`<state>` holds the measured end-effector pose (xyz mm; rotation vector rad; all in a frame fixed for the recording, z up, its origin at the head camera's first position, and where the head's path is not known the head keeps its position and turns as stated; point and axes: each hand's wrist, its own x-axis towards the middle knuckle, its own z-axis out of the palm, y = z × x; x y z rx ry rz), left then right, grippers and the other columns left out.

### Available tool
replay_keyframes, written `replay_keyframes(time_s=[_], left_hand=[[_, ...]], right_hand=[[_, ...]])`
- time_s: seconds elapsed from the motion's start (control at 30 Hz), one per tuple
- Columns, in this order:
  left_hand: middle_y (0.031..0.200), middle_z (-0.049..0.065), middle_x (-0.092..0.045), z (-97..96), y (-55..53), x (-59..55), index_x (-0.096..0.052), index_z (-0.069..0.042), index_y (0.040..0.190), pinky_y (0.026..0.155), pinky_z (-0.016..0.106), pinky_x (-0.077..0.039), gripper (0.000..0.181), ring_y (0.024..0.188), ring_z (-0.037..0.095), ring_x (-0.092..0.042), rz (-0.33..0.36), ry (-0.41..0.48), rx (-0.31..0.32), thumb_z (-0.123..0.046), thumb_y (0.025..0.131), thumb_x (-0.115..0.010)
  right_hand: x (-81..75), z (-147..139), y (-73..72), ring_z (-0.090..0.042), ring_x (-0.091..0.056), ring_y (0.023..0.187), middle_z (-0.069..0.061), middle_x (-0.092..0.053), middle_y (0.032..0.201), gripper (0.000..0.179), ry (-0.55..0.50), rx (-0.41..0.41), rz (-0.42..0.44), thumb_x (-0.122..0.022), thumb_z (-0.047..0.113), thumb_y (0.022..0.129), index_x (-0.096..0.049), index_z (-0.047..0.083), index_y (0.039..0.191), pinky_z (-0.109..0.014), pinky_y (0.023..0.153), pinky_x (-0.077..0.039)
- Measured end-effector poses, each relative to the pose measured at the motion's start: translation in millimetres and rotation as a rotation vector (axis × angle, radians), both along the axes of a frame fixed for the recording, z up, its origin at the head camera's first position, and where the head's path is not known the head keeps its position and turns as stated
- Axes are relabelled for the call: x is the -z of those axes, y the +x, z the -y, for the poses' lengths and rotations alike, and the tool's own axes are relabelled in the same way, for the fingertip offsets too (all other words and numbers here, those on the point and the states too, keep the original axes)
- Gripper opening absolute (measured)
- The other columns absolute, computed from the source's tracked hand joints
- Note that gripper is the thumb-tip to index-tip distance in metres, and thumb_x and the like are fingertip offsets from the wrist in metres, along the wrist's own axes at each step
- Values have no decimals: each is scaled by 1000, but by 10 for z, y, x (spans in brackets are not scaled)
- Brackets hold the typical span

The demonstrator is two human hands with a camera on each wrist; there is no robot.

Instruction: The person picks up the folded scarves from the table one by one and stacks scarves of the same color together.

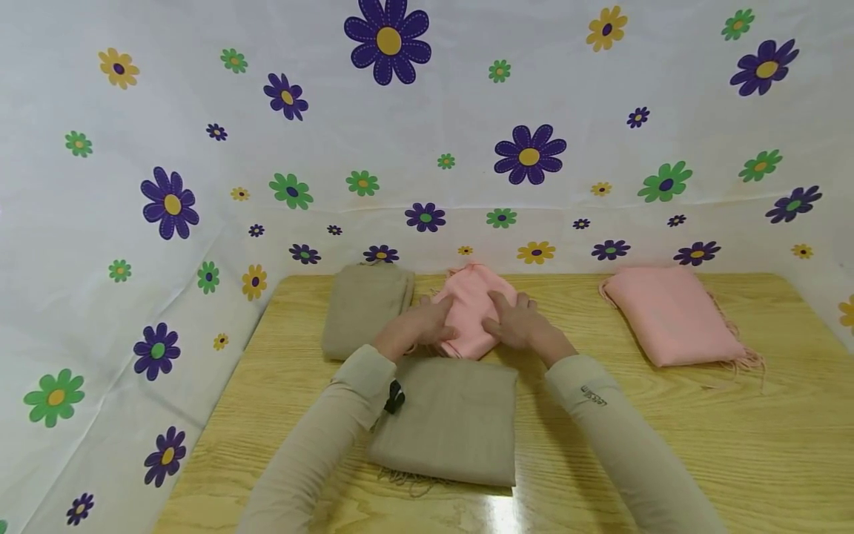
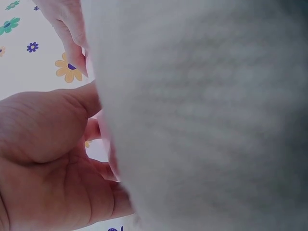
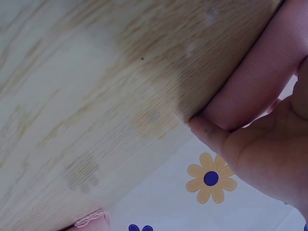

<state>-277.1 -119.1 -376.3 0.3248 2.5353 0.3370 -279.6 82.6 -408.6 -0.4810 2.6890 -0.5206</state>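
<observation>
A folded pink scarf (image 1: 474,305) lies at the table's back middle, between both hands. My left hand (image 1: 420,324) holds its left side, thumb and fingers spread along the edge. On the opposite side, my right hand (image 1: 520,324) grips it; the right wrist view shows the thumb at the lower edge of the pink cloth (image 3: 255,91). Blurred greyish cloth (image 2: 202,115) fills much of the left wrist view and hides the left fingertips. Just in front of the hands lies a folded beige fringed scarf (image 1: 450,426).
Another folded beige scarf (image 1: 363,308) lies at the back left, close to the left hand. A second pink fringed scarf (image 1: 674,315) rests at the right on the wooden table (image 1: 667,437). A white flowered sheet (image 1: 454,96) hangs behind and beside the table.
</observation>
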Motion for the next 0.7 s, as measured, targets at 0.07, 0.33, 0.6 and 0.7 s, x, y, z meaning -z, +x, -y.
replay_keyframes(time_s=[0.07, 0.33, 0.6, 0.7], left_hand=[[162, 21, -21, 1, -5, 3, -10, -12, 161, 117, 53, -24, 76, 150, 41, -12, 5, 4, -4, -38, 103, -52], [162, 17, -23, 9, -30, 11, -10, -11, 161, 117, 52, -22, 75, 150, 41, -9, 5, 0, 22, -38, 103, -51], [161, 20, -22, -3, -59, -25, -10, -10, 160, 117, 52, -23, 74, 150, 41, -10, 11, -12, 43, -35, 104, -51], [161, 22, -21, -7, -70, -20, -10, -11, 161, 117, 52, -24, 74, 149, 41, -13, 20, -13, 37, -34, 104, -52]], right_hand=[[1, -3, -6, -56, -28, 132, -41, -25, 142, 65, 4, 4, 2, -39, 41, 104, -17, 11, 157, -62, 101, -39], [-22, -7, 5, -52, -31, 131, -38, -28, 142, 66, 27, 18, 14, -40, 44, 104, -17, 13, 159, -61, 98, -42], [-31, 5, 37, -53, -30, 132, -40, -26, 142, 66, 26, 37, -1, -39, 43, 104, -18, 12, 158, -62, 99, -41], [-20, 12, 51, -54, -30, 132, -41, -26, 142, 66, 28, 44, -5, -38, 43, 104, -18, 12, 158, -61, 99, -41]])
